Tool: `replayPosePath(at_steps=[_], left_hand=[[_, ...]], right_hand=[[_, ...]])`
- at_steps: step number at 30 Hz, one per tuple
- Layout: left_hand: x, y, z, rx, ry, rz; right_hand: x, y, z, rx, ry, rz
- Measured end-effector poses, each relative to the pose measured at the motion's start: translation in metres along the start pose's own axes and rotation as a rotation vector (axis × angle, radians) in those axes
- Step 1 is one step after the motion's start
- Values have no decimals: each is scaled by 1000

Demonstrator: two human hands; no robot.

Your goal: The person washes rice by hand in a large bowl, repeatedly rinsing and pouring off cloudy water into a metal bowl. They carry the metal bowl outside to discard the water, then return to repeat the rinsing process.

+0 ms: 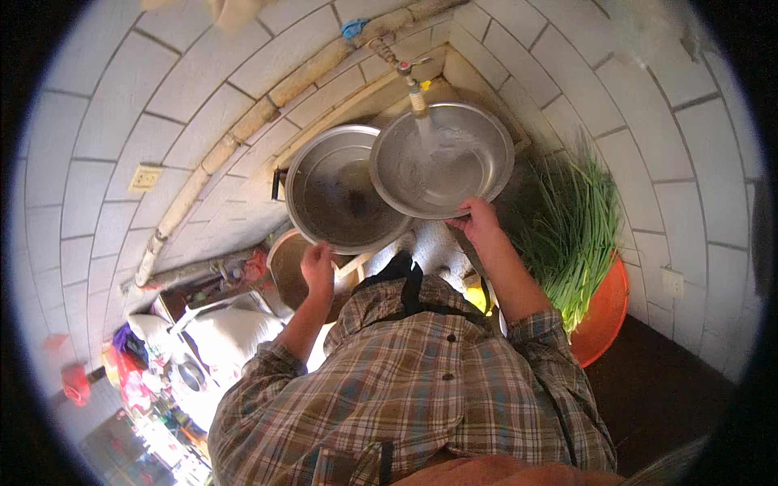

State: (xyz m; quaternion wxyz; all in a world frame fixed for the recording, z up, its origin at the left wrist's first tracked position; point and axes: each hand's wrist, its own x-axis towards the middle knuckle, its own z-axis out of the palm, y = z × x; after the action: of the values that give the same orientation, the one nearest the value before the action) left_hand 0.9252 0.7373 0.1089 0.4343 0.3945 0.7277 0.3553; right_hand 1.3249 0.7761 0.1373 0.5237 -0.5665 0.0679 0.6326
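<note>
A shallow stainless-steel basin (444, 176) is under the tap (416, 91), with water running into it. My right hand (477, 223) grips its near rim, thumb on top and fingers below. The basin's left side overlaps a second, wider metal basin (346, 200), whose inside looks dark and wet. My left hand (318, 267) is curled at this second basin's near rim; its fingers are blurred, so whether it holds the rim is unclear.
On the right, long green leafy stalks (571, 237) lie in an orange plastic basin (602, 316). A brown bucket (285, 261) stands below my left hand. A pipe (249, 121) runs along the tiled wall. Bags and household items (152, 364) crowd the lower left.
</note>
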Motion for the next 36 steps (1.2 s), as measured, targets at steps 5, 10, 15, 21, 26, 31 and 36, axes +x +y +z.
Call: replayPosePath(at_steps=[5, 10, 15, 21, 26, 31, 36], left_hand=[[-64, -201, -92, 470, -598, -121], [-85, -268, -118, 963, -575, -392], [-60, -204, -78, 33, -379, -681], [-26, -161, -22, -57, -459, -515], [-14, -176, -20, 271, -570, -77], [-15, -171, -33, -21, -466, -652], [-20, -146, -38, -38, -371, -715]], right_hand=[[3, -3, -2, -69, -17, -26], [16, -4, -6, -82, -47, -14], [25, -6, -6, -112, 15, -6], [27, -7, -6, -85, -57, -11], [31, -5, -6, -109, 3, 9], [32, -5, -4, -108, 18, 12], [30, -5, -5, -94, 61, 45]])
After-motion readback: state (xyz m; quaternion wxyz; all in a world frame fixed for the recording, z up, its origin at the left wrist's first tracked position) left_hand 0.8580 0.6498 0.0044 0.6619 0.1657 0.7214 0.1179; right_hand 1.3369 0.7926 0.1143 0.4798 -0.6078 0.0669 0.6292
